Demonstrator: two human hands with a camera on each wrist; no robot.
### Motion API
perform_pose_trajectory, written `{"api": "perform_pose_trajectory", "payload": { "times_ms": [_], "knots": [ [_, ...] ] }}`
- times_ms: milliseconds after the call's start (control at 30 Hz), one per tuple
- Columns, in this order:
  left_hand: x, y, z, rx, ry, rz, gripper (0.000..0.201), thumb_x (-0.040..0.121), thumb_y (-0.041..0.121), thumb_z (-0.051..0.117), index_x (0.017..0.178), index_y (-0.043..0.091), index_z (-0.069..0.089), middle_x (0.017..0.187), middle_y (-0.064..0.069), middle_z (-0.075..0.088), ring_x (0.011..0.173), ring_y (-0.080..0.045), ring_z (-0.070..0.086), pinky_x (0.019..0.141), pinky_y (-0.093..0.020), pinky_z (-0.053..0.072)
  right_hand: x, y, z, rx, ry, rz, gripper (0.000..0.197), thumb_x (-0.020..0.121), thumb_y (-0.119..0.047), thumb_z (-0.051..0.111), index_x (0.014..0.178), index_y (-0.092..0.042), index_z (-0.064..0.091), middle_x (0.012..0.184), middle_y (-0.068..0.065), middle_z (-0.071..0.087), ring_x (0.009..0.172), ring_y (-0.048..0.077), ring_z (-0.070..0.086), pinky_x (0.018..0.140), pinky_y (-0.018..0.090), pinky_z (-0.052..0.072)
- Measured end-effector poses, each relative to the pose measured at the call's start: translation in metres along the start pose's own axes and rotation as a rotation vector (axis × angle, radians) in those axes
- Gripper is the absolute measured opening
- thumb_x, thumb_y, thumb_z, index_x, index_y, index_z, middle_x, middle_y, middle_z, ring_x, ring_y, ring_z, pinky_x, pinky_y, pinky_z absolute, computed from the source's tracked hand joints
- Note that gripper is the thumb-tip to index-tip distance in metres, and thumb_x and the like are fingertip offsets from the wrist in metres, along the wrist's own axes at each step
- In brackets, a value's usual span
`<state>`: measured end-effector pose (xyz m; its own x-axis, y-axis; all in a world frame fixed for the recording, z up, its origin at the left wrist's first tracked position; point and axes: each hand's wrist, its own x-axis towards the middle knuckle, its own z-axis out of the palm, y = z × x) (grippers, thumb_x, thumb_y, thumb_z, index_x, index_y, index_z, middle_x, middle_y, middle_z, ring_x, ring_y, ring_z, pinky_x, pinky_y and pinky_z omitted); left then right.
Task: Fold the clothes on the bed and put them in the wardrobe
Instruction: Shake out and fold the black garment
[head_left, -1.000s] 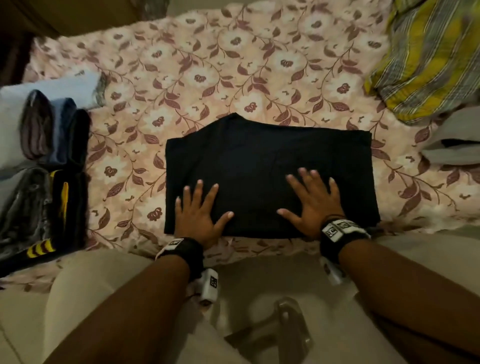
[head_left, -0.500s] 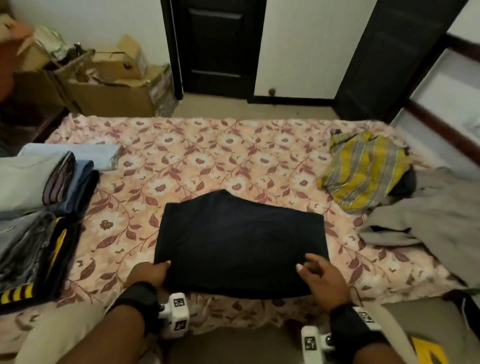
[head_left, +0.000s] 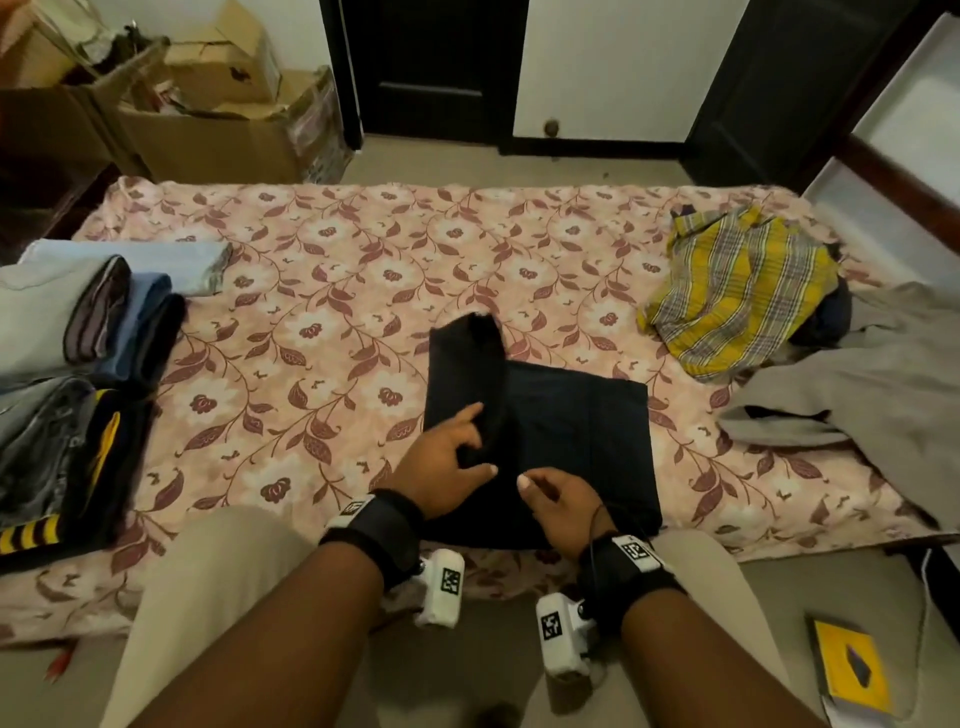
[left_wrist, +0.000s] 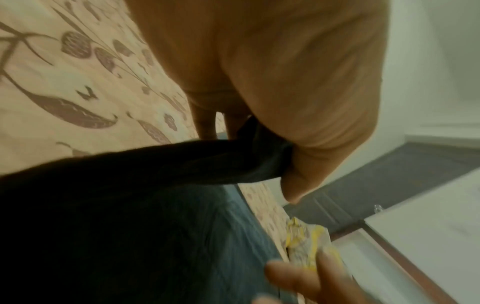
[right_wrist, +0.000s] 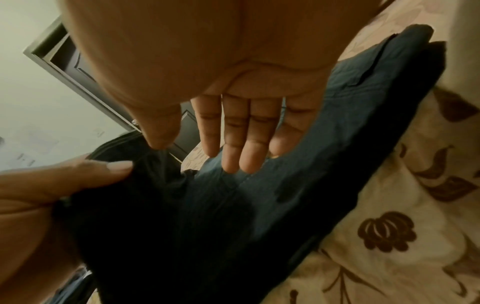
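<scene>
Bed (head_left: 363, 249) with a floral pink sheet carries everything here, and the dark garment (head_left: 576, 441) lies near its front edge, close to the person. The garment's left part stands lifted in a raised fold above the flat part. The left hand (head_left: 441, 467) holds that fold: its grip pinches the dark cloth between thumb and fingers, which the left wrist view shows plainly (left_wrist: 262, 162). The right hand (head_left: 561, 506) sits just beside the left, over the garment's near edge; in the right wrist view its fingers (right_wrist: 233, 144) are straight and held together, the grip wide and holding nothing, above the dark cloth. Whether it touches the cloth cannot be told. Left of the garment, at the bed's left edge, a stack of folded clothes (head_left: 78, 374) lies in two rows. Right of the garment lie a crumpled yellow checked cloth (head_left: 737, 291) and a loose grey garment (head_left: 872, 395). Cardboard boxes (head_left: 208, 124) stand on the floor beyond the bed's far left corner.
</scene>
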<state>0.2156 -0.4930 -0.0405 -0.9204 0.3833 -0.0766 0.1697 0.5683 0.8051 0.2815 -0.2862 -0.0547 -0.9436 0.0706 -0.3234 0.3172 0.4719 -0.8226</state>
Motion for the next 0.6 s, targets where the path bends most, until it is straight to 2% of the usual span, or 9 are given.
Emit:
{"api": "perform_pose_trajectory", "payload": {
  "times_ms": [67,100,167,233,267,300,400,500,600],
  "knots": [
    [0.004,0.003,0.02,-0.053,-0.142,-0.002,0.012,0.096,0.035,0.073,0.105,0.031,0.067,0.164,0.008,0.035,0.15,-0.005,0.031,0.115,-0.02,0.027,0.003,0.0,0.002,0.13,-0.009,0.11,0.036,0.105,-0.043,0.048,0.088,-0.019,0.068,0.077,-0.005,0.067,0.07,0.014,0.062,0.071,0.033,0.052],
    [0.005,0.003,0.028,-0.132,-0.183,-0.031,0.021,0.1,0.04,0.065,0.119,0.031,0.068,0.162,0.007,0.037,0.152,-0.004,0.027,0.116,-0.02,0.025,0.006,0.002,0.002,0.156,-0.021,0.17,0.045,0.106,-0.047,0.042,0.082,-0.019,0.066,0.071,-0.003,0.065,0.067,0.017,0.061,0.067,0.035,0.05],
    [0.004,0.001,0.037,-0.222,-0.104,-0.082,0.041,0.102,0.051,0.051,0.132,0.026,0.066,0.153,0.003,0.05,0.149,-0.01,0.037,0.119,-0.025,0.027,0.017,0.008,0.001,0.106,-0.074,0.256,0.062,0.103,-0.06,0.035,0.079,-0.014,0.068,0.072,0.006,0.068,0.069,0.026,0.065,0.07,0.039,0.053],
    [0.007,-0.01,0.04,-0.054,0.043,-0.058,0.052,0.099,0.053,0.042,0.131,0.02,0.067,0.141,0.001,0.06,0.143,-0.019,0.046,0.123,-0.034,0.029,0.027,0.018,0.002,0.041,-0.117,0.277,0.07,0.094,-0.071,0.043,0.084,-0.008,0.07,0.079,0.014,0.071,0.076,0.031,0.068,0.074,0.041,0.055],
    [0.009,-0.019,0.04,0.091,0.065,-0.042,0.055,0.098,0.053,0.042,0.136,0.02,0.064,0.146,-0.002,0.058,0.147,-0.025,0.041,0.125,-0.038,0.027,0.031,0.02,0.003,0.034,-0.099,0.291,0.067,0.086,-0.074,0.052,0.083,-0.01,0.068,0.079,0.011,0.07,0.076,0.029,0.068,0.071,0.038,0.055],
    [0.009,-0.026,0.041,0.251,0.036,-0.043,0.06,0.096,0.054,0.042,0.144,0.022,0.057,0.156,-0.005,0.048,0.153,-0.03,0.029,0.126,-0.043,0.023,0.032,0.018,0.003,0.032,-0.072,0.299,0.056,0.082,-0.07,0.062,0.083,-0.013,0.065,0.078,0.006,0.068,0.075,0.024,0.067,0.068,0.033,0.053],
    [0.0,-0.045,0.055,0.607,-0.159,-0.081,0.081,0.09,0.074,0.029,0.163,0.04,0.02,0.174,-0.002,0.004,0.159,-0.034,-0.006,0.128,-0.056,0.011,0.036,0.012,0.0,-0.009,-0.07,0.309,0.009,0.086,-0.021,0.073,0.085,-0.017,0.066,0.08,0.002,0.068,0.075,0.018,0.065,0.064,0.027,0.053],
    [-0.013,-0.054,0.073,0.694,-0.259,-0.109,0.09,0.083,0.088,0.014,0.161,0.049,-0.006,0.172,0.005,-0.019,0.157,-0.031,-0.023,0.126,-0.059,-0.005,0.035,0.013,-0.001,-0.063,-0.093,0.331,0.02,0.08,-0.012,0.068,0.099,-0.02,0.065,0.087,0.004,0.07,0.082,0.023,0.068,0.079,0.04,0.061],
    [-0.003,-0.048,0.072,0.684,-0.244,-0.16,0.093,0.08,0.088,0.034,0.161,0.049,0.008,0.173,0.004,-0.006,0.159,-0.031,-0.011,0.126,-0.057,0.001,0.03,0.01,0.001,-0.088,-0.089,0.342,0.036,0.081,-0.018,0.065,0.116,-0.02,0.056,0.091,0.003,0.066,0.085,0.024,0.066,0.082,0.041,0.059]
  ]
}}
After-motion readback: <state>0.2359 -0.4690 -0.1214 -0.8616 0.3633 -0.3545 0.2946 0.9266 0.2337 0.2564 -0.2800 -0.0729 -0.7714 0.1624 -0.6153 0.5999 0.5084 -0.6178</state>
